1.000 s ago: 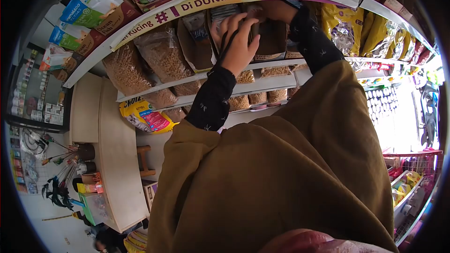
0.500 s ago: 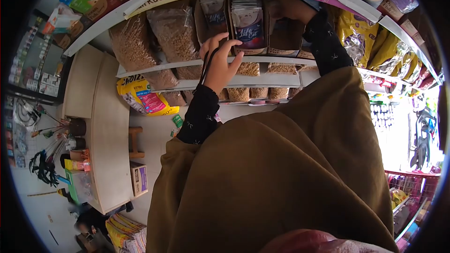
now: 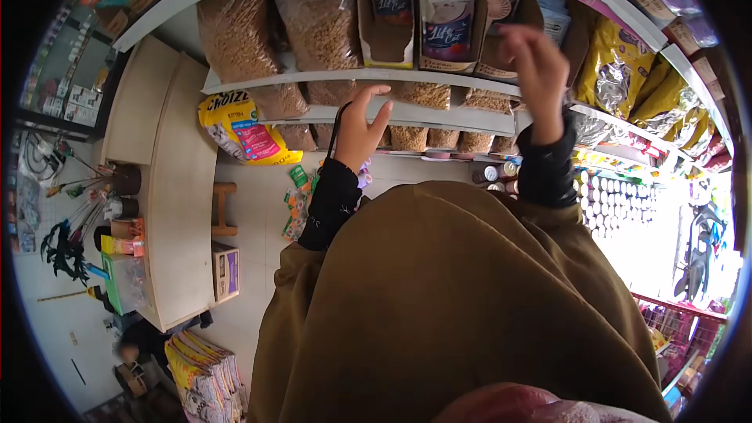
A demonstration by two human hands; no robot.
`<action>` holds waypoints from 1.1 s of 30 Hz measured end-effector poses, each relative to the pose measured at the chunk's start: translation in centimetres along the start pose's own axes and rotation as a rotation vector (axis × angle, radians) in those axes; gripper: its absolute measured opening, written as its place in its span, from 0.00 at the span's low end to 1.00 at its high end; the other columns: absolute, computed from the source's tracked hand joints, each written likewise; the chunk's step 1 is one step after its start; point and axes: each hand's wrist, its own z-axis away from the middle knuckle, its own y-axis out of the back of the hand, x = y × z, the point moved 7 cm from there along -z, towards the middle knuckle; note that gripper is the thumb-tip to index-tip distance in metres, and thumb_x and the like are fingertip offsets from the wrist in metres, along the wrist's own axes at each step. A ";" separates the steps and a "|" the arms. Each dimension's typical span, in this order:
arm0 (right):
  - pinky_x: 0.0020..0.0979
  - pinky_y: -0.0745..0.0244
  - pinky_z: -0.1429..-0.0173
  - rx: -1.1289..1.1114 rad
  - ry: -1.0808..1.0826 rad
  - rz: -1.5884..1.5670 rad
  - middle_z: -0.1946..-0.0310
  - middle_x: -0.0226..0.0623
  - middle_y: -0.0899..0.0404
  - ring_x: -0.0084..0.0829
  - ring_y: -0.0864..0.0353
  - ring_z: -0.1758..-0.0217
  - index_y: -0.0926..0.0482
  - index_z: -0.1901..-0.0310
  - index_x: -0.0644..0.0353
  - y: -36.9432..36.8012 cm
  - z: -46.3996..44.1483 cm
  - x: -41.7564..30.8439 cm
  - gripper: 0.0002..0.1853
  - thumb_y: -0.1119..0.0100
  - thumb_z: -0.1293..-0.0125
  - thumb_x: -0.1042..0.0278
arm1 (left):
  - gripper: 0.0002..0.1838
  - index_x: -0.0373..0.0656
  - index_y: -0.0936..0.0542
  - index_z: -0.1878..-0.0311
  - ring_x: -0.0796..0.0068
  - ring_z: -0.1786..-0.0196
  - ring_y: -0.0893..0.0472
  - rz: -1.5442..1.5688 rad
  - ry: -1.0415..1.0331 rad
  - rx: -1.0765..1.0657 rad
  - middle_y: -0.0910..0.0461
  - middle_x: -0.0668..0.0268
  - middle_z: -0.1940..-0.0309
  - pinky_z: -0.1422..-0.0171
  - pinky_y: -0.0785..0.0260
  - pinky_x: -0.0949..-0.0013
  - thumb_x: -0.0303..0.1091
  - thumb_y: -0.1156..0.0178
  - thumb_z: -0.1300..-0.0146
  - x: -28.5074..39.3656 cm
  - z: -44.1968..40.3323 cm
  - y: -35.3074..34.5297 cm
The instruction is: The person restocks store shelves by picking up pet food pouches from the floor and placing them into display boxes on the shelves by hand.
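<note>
My left hand (image 3: 362, 127) hangs in front of the shelf edge (image 3: 313, 76), fingers apart and nothing in them, a dark cord round it. To the right, my right hand (image 3: 539, 78) is raised before the boxes, slightly blurred, with its fingers bent but apart and nothing visible in them. Behind the hands stand open boxes of pouches: a dark pouch (image 3: 392, 4) at the left, a row of Life Cat pouches (image 3: 448, 19) in the middle, a pale pouch (image 3: 501, 0) and blue pouches (image 3: 551, 16) at the right.
Clear bags of brown kibble (image 3: 317, 27) fill the shelf's left part; yellow bags (image 3: 615, 63) stand at the right. A yellow Choize bag (image 3: 249, 131) is below. At the left are a wooden counter (image 3: 176, 188) and stacked bags (image 3: 207, 376). A person (image 3: 133, 368) is at the lower left.
My right hand has come out of the boxes, down toward me. My left hand has dropped from the pouches to below the shelf edge. The view has shifted, showing more pouches at the right.
</note>
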 end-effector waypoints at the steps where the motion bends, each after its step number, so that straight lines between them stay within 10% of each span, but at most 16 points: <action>1: 0.20 0.29 0.65 -0.040 0.016 0.020 0.71 0.31 0.22 0.19 0.24 0.70 0.22 0.58 0.66 -2.0 1.9 0.3 0.08 0.48 0.33 0.72 | 0.11 0.39 0.24 0.55 0.67 0.55 0.23 0.066 0.054 -0.005 0.22 0.60 0.60 0.51 0.32 0.68 0.32 0.41 0.40 -1.0 0.8 0.0; 10: 0.25 0.27 0.63 -0.865 -0.253 -0.256 0.69 0.35 0.22 0.23 0.24 0.68 0.23 0.59 0.66 -20.8 15.7 1.1 0.10 0.49 0.33 0.68 | 0.11 0.35 0.25 0.55 0.75 0.60 0.22 0.140 0.323 -0.018 0.21 0.64 0.63 0.53 0.30 0.72 0.29 0.43 0.39 -8.8 11.4 5.3; 22: 0.27 0.27 0.60 -1.270 -0.255 -0.209 0.67 0.35 0.21 0.24 0.23 0.66 0.22 0.55 0.59 -40.0 28.4 -1.6 0.11 0.46 0.36 0.65 | 0.11 0.37 0.24 0.57 0.72 0.64 0.20 0.079 0.863 0.233 0.20 0.61 0.67 0.60 0.28 0.70 0.30 0.42 0.41 -19.6 36.4 21.2; 33: 0.27 0.27 0.61 -1.541 -0.666 0.036 0.70 0.35 0.21 0.23 0.21 0.67 0.24 0.52 0.59 -49.5 43.9 7.4 0.14 0.44 0.38 0.65 | 0.11 0.37 0.23 0.59 0.68 0.66 0.20 0.142 1.187 0.174 0.20 0.60 0.68 0.60 0.27 0.67 0.33 0.41 0.42 -30.0 54.8 18.2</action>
